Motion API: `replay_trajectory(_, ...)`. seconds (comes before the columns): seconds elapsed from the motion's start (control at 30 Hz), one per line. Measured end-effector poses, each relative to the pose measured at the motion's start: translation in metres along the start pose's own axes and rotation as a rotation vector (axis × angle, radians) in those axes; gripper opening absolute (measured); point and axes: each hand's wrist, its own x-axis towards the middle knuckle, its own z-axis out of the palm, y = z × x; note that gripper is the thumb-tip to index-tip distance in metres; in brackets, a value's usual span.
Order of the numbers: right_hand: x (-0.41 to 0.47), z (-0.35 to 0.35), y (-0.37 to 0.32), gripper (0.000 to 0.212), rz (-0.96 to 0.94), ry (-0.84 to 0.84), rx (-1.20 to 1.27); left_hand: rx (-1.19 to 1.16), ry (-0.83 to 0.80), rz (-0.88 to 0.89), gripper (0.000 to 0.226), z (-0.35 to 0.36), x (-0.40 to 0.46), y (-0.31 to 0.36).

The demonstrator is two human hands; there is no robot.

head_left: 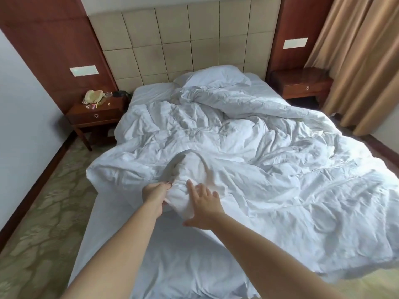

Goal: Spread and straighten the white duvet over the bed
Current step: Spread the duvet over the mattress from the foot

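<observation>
You are only at the start of this job. The white duvet (248,147) lies in a crumpled heap across the bed (121,244), pushed toward the right side, where its edge hangs over. It has many deep wrinkles and folds, and at the near left the sheet is bare because the duvet does not reach there. At the far end, a pillow (216,77) lies against the headboard (183,39), partly under the bunched cloth.

Your left hand (155,193) grips a gathered corner of the duvet at its near edge, with the fingers curled around the cloth. Your right hand (203,203) is beside it, its fingers straight and spread, lying on the same bunch without holding it.

What is left, in my judgement, is almost everything: the corner must be opened, the duvet pulled to the near left, and the surface made flat.
</observation>
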Motion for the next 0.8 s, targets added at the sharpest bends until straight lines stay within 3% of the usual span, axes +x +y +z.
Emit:
replay_trajectory(0.17,-0.001,-0.036,-0.049,0.042,0.126,0.209,0.163,-0.041,0.012,0.168,0.022,-0.04,-0.021,0.044)
replay_trajectory(0.33,0.001,-0.108,-0.105,0.011,0.208,0.393,0.488,0.094,-0.027,0.588,0.03,-0.089,-0.033,0.118)
replay_trajectory(0.37,0.002,-0.123,-0.113,0.01,0.229,0.449,0.559,0.156,-0.094,0.662,0.036,-0.096,-0.036,0.126)
replay_trajectory(0.5,0.005,-0.164,-0.137,0.017,0.221,0.617,0.72,0.289,-0.339,0.689,0.079,-0.104,-0.024,0.095)
replay_trajectory(0.67,0.004,-0.144,-0.143,0.021,0.25,0.649,0.811,0.638,-0.195,0.578,0.043,-0.083,0.004,0.027)
replay_trajectory(0.8,0.013,-0.13,-0.123,0.02,0.299,0.616,0.791,0.485,-0.199,0.442,0.021,-0.076,0.015,0.019)
